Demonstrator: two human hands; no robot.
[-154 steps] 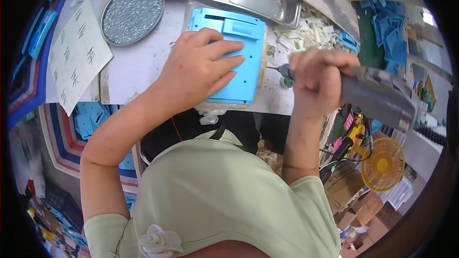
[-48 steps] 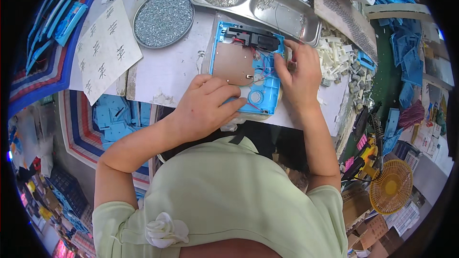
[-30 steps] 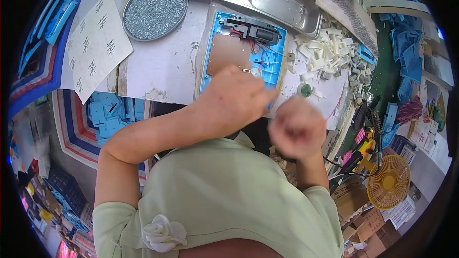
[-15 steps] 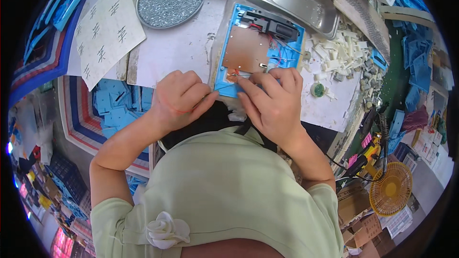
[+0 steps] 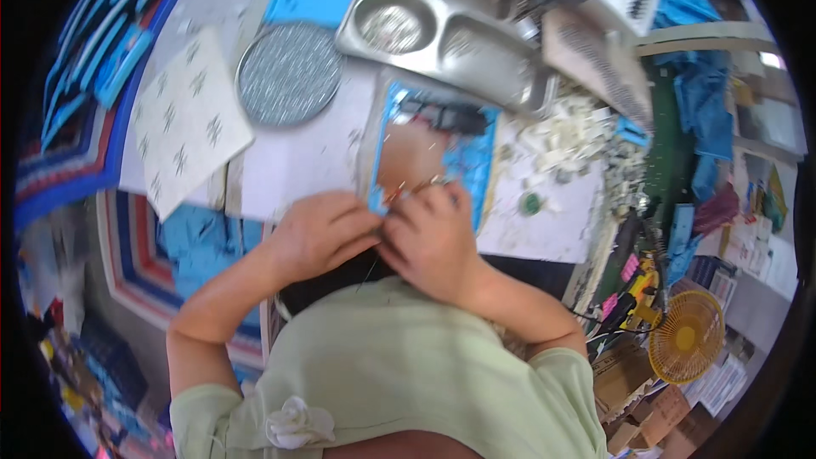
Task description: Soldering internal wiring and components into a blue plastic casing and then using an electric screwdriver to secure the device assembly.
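We cannot determine what, if anything, lies between the fingertips of the left hand (image 5: 321, 236) and the right hand (image 5: 435, 242). The right hand hides part of the blue plastic casing's (image 5: 480, 172) near edge. We note blur over the black module (image 5: 450, 117). The upper picture edge cuts off the steel compartment tray (image 5: 432, 10). Small metal pieces (image 5: 291, 75) are too fine to identify.

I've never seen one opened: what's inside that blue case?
In the case: a brown board and a long black part. The right hand hides some of the near end.
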